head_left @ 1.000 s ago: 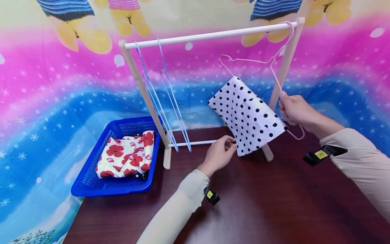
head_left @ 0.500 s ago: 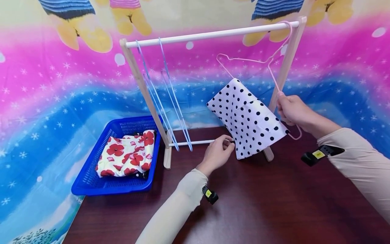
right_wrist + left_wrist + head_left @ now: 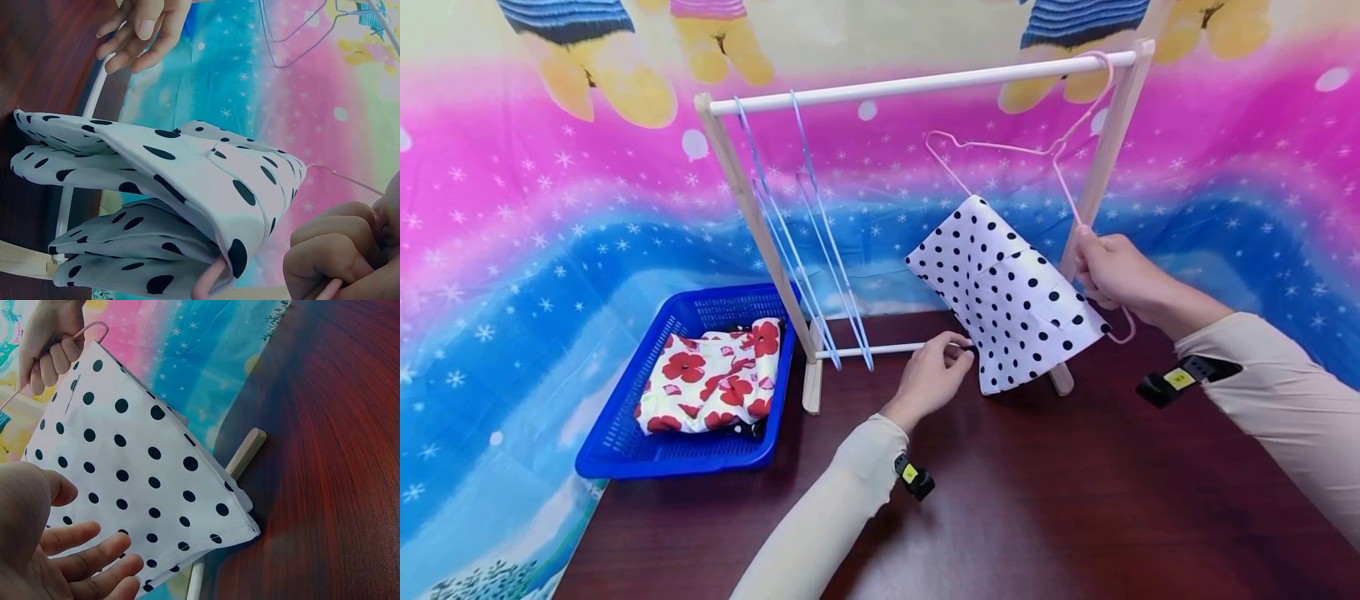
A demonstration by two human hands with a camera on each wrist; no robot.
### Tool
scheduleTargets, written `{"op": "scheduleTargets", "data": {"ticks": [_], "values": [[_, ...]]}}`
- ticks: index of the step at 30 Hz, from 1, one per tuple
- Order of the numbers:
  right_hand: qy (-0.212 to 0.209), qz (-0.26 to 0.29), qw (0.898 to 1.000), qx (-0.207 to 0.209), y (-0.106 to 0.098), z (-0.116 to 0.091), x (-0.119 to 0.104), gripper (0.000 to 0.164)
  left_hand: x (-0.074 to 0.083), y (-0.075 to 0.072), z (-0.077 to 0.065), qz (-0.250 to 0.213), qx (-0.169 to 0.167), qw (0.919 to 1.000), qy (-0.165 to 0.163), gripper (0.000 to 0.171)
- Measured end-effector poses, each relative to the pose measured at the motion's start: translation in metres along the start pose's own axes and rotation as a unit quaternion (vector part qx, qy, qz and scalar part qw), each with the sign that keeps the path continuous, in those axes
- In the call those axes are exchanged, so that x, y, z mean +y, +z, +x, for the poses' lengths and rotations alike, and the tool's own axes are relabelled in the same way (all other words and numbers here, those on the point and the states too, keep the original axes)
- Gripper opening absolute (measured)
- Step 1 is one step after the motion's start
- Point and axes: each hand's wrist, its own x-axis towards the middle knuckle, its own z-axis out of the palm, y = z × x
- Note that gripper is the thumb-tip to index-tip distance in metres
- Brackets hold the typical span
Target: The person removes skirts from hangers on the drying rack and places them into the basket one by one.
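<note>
In the head view a pink clothes hanger hangs by its hook near the right end of the rack's top bar. Draped over its lower part is a folded white cloth with black dots, tilted down to the right; the right wrist view shows several layers. My right hand grips the hanger's right arm, above the cloth's right corner. My left hand is at the cloth's lower left edge, its fingers loosely bent and holding nothing. Whether a fingertip touches the cloth cannot be told. Those fingers look spread in the left wrist view.
The wooden rack stands on the dark red table. Two blue hangers hang at its left end. Left of it, a blue basket holds a folded red-flowered cloth over a darker one. A printed curtain hangs behind.
My right hand has moved slightly left, and the pink hanger and dotted cloth have shifted left with it. My left hand has drifted a little left beside the cloth.
</note>
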Motion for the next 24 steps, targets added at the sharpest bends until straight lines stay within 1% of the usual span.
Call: {"op": "scheduleTargets", "data": {"ticks": [6,11,19,24], "values": [[0.004,0.014,1.0,-0.006,0.0,0.0011,-0.0008,0.055,-0.0025,-0.0024,0.001,-0.007,0.0,1.0,0.003,0.024],[0.007,0.021,1.0,-0.012,0.0009,0.0012,-0.0016,0.055,-0.0048,-0.0023,0.0011,-0.012,-0.001,0.9999,-0.003,0.024],[0.012,0.009,1.0,-0.007,0.0018,0.0009,-0.0013,0.057,-0.0079,-0.0014,0.0027,-0.017,-0.001,0.9998,-0.005,0.023],[0.013,0.0,1.0,-0.009,0.0003,0.0002,-0.0024,0.057,-0.0084,-0.0016,0.0013,-0.019,-0.004,0.9998,-0.011,0.023]]}}
